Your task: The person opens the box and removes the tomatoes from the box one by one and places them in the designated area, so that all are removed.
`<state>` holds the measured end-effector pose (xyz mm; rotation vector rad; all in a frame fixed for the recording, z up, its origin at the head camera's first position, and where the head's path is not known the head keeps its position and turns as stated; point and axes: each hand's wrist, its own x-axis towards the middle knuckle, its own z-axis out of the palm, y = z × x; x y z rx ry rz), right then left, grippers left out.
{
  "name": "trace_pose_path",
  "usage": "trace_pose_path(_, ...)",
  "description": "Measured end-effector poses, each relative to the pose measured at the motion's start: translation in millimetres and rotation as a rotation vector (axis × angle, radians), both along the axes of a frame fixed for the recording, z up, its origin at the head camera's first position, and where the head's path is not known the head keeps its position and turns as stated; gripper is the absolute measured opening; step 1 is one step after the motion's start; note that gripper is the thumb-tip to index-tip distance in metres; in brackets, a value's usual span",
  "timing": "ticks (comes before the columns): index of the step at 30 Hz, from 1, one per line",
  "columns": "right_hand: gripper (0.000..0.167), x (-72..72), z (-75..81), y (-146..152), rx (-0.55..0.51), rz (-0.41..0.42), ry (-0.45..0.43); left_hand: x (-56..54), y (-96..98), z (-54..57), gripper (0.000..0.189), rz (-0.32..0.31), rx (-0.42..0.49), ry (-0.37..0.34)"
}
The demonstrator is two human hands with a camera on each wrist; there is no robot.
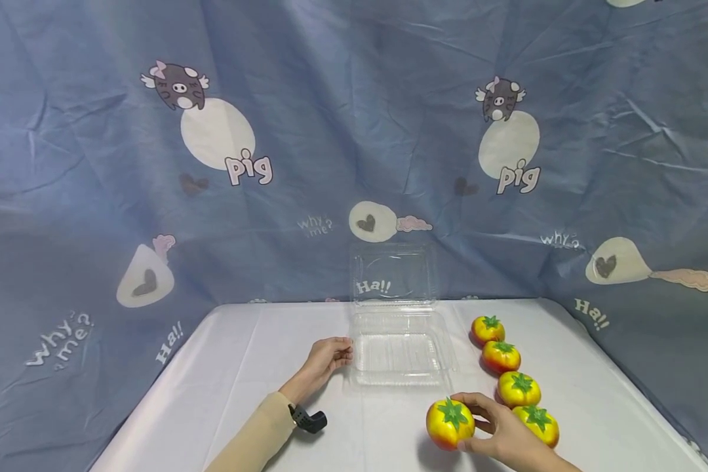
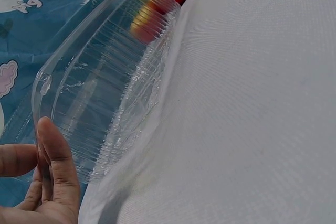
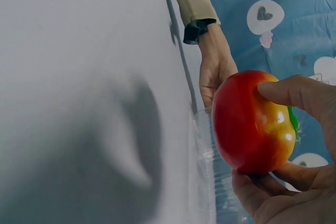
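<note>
A clear plastic clamshell container [image 1: 401, 377] stands on the white-covered table with its lid [image 1: 395, 275] raised at the back. My left hand [image 1: 324, 359] pinches the left rim of its base; the left wrist view shows that rim between thumb and fingers [image 2: 59, 163]. In front of the container's right corner, my right hand [image 1: 510, 434] grips a yellow-and-red toy tomato [image 1: 450, 425] with a green leafy top. A shadow below suggests the tomato is held above the cloth. Seen from the right wrist, its red underside [image 3: 236, 119] faces the table, thumb and fingers around it.
Several more toy tomatoes [image 1: 501, 357] lie in a slanting row to the right of the container, the nearest [image 1: 539, 429] partly behind my right hand. A printed blue-grey curtain [image 1: 318, 131] hangs behind the table [image 1: 242, 354]. A black band [image 1: 308, 418] circles my left wrist.
</note>
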<state>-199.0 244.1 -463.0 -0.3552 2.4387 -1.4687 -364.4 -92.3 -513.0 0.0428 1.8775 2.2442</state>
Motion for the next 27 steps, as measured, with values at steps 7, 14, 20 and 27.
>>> trace_pose_path(7,0.069,12.4,-6.1,7.6,0.051,-0.083,-0.153,2.0,0.4,2.3,0.034,-0.013,0.002,0.005)
trace_pose_path(14,0.071,24.2,-15.4,24.7,0.027,-0.06,-0.175,-0.3,0.1,0.6,0.036,-0.011,-0.001,0.0)
trace_pose_path(20,0.072,29.4,-25.0,34.0,0.055,-0.083,-0.154,-1.4,-3.6,0.9,0.037,-0.018,0.007,-0.008)
trace_pose_path(27,0.076,34.5,-50.8,47.8,0.073,-0.198,-0.158,-2.5,-5.0,-3.4,0.038,-0.046,-0.002,-0.018)
